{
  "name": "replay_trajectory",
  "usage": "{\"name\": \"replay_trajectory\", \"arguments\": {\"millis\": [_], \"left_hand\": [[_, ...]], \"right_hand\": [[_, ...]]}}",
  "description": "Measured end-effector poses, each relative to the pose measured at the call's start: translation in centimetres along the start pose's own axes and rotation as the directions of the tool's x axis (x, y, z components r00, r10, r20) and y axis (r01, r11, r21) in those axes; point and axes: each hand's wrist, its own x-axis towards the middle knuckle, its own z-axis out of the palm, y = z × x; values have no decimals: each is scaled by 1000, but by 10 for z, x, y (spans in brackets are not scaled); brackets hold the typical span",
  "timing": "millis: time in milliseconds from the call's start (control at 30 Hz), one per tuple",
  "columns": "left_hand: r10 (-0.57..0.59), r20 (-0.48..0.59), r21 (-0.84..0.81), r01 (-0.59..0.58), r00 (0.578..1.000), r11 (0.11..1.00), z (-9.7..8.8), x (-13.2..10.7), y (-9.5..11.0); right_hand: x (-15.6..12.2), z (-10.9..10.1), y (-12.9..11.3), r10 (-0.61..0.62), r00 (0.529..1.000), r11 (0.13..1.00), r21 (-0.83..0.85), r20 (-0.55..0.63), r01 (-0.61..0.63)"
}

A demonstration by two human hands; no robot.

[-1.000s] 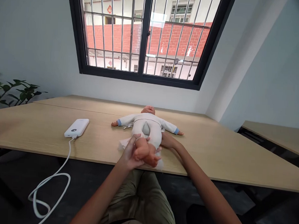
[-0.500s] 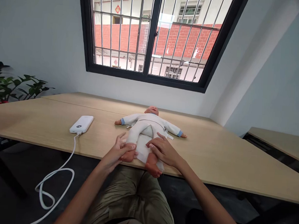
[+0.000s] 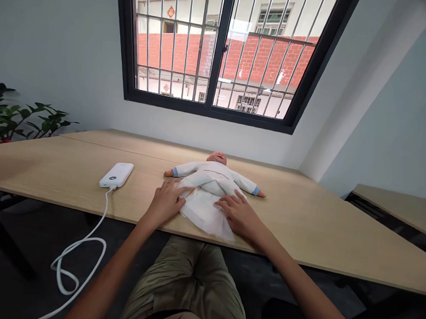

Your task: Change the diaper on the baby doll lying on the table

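We have our left hand [image 3: 166, 202] and our right hand [image 3: 240, 217] both laid on a soft white cloth [image 3: 203, 213], with the fingers spread and pinching nothing; the hands press from above and neither one closes on the cloth. The left hand is at the left side of the cloth, near the waist of a baby doll [image 3: 212, 176], and the right hand is at the lower right side, close to the table edge. The cloth covers the lower body of the doll, so we cannot see its legs. The doll lies on its back on a light wood table [image 3: 55, 170], with the head toward the window and the arms out to both sides, and it wears a white long-sleeve top with blue cuffs. Left of our left hand lies a white power bank [image 3: 114, 175], and its white cable [image 3: 87, 248] hangs over the table edge in loops. Further left stands a green potted plant [image 3: 22, 116].
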Motion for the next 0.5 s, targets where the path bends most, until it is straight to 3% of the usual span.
{"name": "replay_trajectory", "arguments": {"millis": [100, 233, 367, 500], "left_hand": [[154, 26, 71, -156, 988, 985, 9, 5, -2], [209, 95, 44, -214, 973, 976, 17, 18, -13], [252, 172, -36, -249, 952, 968, 17, 32, -26], [332, 138, -90, -322, 933, 943, 21, 54, -29]], "right_hand": [[12, 5, -12, -51, 999, 999, -18, 15, 51], [15, -1, -12, 24, 1000, 1000, 21, -14, -23], [6, -11, 8, 145, 979, 952, 290, -147, -97], [5, -10, 32, 242, 942, 821, 566, -233, -71]]}}
